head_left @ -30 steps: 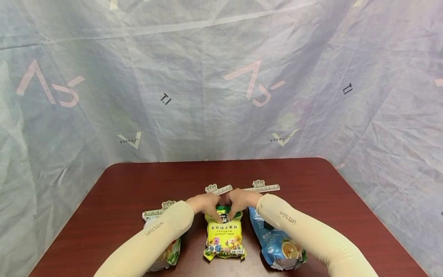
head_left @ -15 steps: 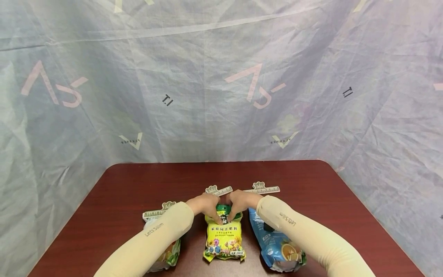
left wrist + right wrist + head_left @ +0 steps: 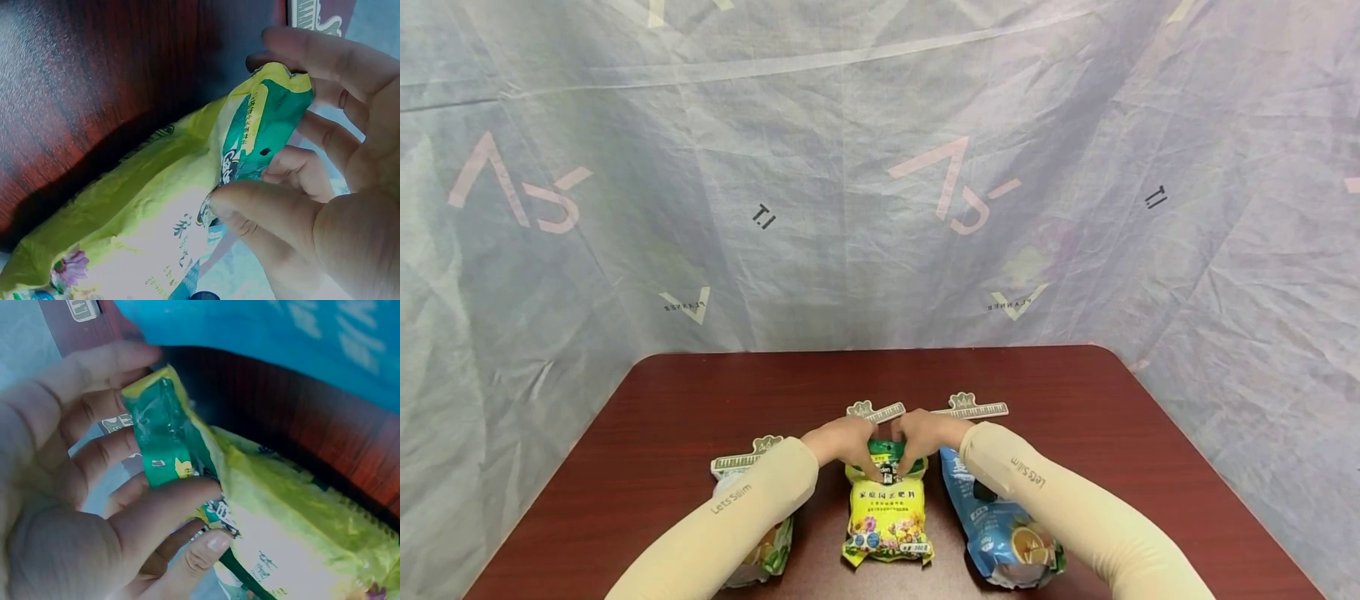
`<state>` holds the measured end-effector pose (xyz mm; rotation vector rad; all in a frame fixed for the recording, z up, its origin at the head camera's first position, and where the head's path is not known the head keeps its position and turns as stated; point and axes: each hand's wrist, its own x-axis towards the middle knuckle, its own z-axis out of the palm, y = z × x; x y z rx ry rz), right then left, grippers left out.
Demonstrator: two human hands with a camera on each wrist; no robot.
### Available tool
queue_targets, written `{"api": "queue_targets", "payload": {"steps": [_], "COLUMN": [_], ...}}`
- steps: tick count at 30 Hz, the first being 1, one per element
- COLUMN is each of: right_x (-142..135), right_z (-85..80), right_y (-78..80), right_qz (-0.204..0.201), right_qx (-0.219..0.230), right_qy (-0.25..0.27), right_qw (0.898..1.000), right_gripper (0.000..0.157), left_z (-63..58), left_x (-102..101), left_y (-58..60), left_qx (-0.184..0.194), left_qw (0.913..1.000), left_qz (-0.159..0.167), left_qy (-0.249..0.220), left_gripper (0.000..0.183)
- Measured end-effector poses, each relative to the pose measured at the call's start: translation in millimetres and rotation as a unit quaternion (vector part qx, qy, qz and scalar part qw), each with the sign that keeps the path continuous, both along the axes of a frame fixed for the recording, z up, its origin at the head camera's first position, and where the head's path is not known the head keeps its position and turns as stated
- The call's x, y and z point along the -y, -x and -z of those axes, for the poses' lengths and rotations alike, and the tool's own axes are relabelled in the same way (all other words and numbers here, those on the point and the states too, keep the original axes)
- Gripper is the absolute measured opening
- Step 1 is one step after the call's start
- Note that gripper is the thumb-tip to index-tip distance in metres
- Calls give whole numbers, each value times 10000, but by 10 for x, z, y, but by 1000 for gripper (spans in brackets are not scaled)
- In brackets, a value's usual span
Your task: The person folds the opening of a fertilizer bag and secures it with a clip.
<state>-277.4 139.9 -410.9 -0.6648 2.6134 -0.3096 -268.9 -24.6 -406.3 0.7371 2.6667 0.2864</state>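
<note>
A yellow bag of garden fertilizer (image 3: pixel 891 521) with a green top strip and flower pictures lies face up in the middle. Its top end is raised toward my hands. My left hand (image 3: pixel 848 442) pinches the upper left part, the thumb (image 3: pixel 269 203) on the printed front and the fingers behind. At the upper right my right hand (image 3: pixel 925 433) does likewise, its thumb (image 3: pixel 172 506) pressed near the dark logo. In the right wrist view the green strip (image 3: pixel 159 434) stands up between thumb and fingers. A piano-key clip (image 3: pixel 878 412) lies just beyond both hands.
A blue bag with orange pictures (image 3: pixel 992 521) lies to the right, partly under the right forearm. Left, another bag (image 3: pixel 771 554) is mostly hidden by the left sleeve. Similar clips lie by them, a left clip (image 3: pixel 745 458) and a right clip (image 3: pixel 976 410), on the dark red table (image 3: pixel 715 383).
Both hands stay at the bag's top with nearly the same hold. More of the green strip shows between them now; the bags and clips stay in place.
</note>
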Motion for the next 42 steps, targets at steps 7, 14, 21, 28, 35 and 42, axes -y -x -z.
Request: {"api": "queue_targets", "payload": {"steps": [7,14,21,28,35,42], "right_x": [-24,-52,-58,-99,-154,-186], "right_z": [-56,-91,-104,-140,-157,-212], "right_y": [15,23,19,12,24,13], "right_qz": [-492,-609,-551,-516,-387,47], "right_qx": [-90,-133,-104,148,608,1287], "right_qy": [99,182,200,551,1137,1670], "right_qw": [9987,9979,9982,9970,9909,9775], "right_gripper": [10,22,31,36,37,33], "left_z": [-2,-24,-39,-48,-101,-176], "left_x": [11,14,35,52,84,125], "left_y": [5,-6,-10,14,38,24], "left_qx": [-158,-157,-172,-31,252,439], "left_qw": [9997,9996,9991,9990,9983,9965], "left_qz": [46,48,83,96,261,348], "left_qy": [-196,-236,-369,-424,-459,-619], "left_gripper": [19,21,16,17,19,18]}}
